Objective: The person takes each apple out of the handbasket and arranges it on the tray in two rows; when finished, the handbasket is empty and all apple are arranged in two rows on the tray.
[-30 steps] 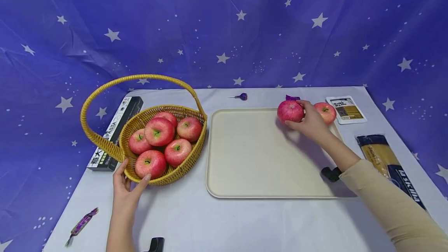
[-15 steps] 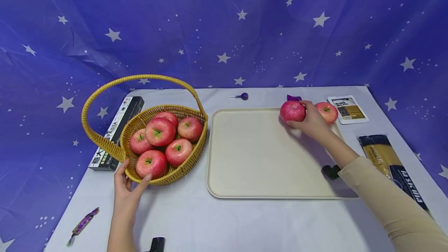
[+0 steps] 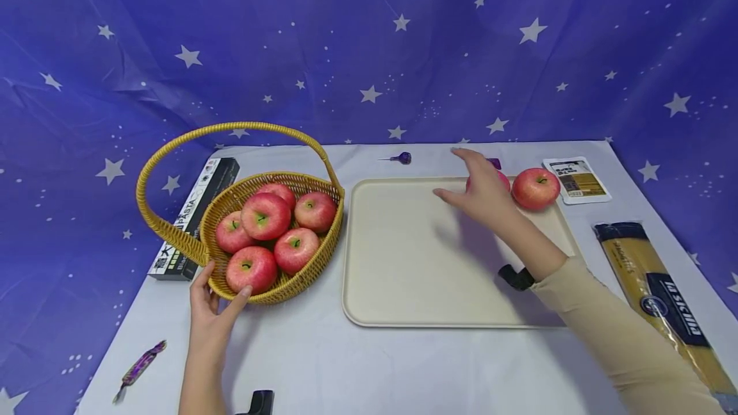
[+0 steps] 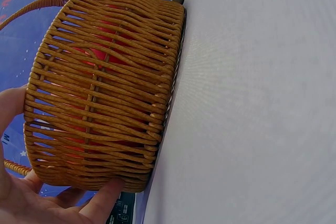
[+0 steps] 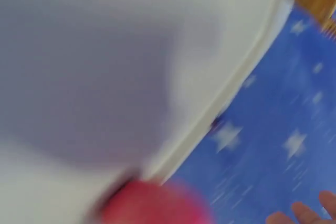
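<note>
A yellow wicker basket (image 3: 316, 272) heaped with several red apples (image 3: 265, 216) stands at the left. My left hand (image 3: 209, 328) grips its near rim, thumb at the edge and fingers against the woven side (image 4: 105, 98). Over the back right of a beige tray (image 3: 403, 255), my right hand (image 3: 487, 194) is spread, thumb and fingers apart, holding nothing. It partly hides one apple (image 3: 503, 180) at the tray's back edge. Another apple (image 3: 536, 188) sits right of it in the corner. In the right wrist view, a blurred apple (image 5: 157, 205) lies beside the fingers (image 5: 304, 213).
A black pasta box (image 3: 184, 261) lies behind the basket. A purple lollipop (image 3: 402, 158) and a purple wrapped thing (image 3: 494, 162) lie behind the tray. At the right are a white packet (image 3: 576, 180) and a spaghetti bag (image 3: 651, 280). A wrapped candy (image 3: 138, 367) lies front left.
My right hand has let go of the apple at the tray's back right and moved left and up, its fingers spreading. My left hand keeps its grip on the basket.
</note>
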The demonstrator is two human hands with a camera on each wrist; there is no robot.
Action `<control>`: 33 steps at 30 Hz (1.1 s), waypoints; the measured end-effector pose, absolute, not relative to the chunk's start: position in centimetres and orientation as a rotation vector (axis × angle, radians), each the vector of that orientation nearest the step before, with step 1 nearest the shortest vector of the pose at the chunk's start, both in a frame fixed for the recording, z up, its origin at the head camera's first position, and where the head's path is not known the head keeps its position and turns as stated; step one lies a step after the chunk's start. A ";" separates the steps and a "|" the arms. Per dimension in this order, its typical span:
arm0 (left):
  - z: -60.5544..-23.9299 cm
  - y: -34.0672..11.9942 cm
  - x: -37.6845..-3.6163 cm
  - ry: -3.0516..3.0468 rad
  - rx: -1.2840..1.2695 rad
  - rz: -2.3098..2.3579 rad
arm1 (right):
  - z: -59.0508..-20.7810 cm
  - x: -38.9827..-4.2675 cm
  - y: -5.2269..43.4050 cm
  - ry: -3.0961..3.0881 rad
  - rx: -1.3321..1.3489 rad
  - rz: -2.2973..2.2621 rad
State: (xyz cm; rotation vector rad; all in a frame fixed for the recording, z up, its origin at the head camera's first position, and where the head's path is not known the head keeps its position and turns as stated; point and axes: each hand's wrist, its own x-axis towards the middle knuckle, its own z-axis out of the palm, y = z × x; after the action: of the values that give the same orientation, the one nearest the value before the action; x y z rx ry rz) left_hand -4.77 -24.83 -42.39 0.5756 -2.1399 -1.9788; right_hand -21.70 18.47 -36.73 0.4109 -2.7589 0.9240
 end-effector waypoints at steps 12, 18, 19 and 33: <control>-42.3 -24.9 -4.4 -2.123 0.563 -2.002 | -37.2 -18.2 1.7 -2.656 1.064 1.110; -42.5 -24.8 -4.5 -2.128 0.565 -2.008 | -37.4 -18.7 -4.7 -2.683 1.169 1.103; -42.5 -24.8 -4.5 -2.127 0.564 -2.010 | -37.5 -18.8 -5.5 -2.700 1.169 1.081; -42.5 -24.8 -4.5 -2.111 0.543 -2.005 | -38.1 -20.0 -9.1 -2.797 1.066 0.924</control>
State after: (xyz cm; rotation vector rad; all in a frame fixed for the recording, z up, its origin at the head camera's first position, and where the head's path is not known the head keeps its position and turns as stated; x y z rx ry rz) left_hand -4.52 -24.80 -42.47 0.5428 -2.1105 -2.0050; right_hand -20.03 -9.10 -38.06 1.0656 -2.7967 0.9242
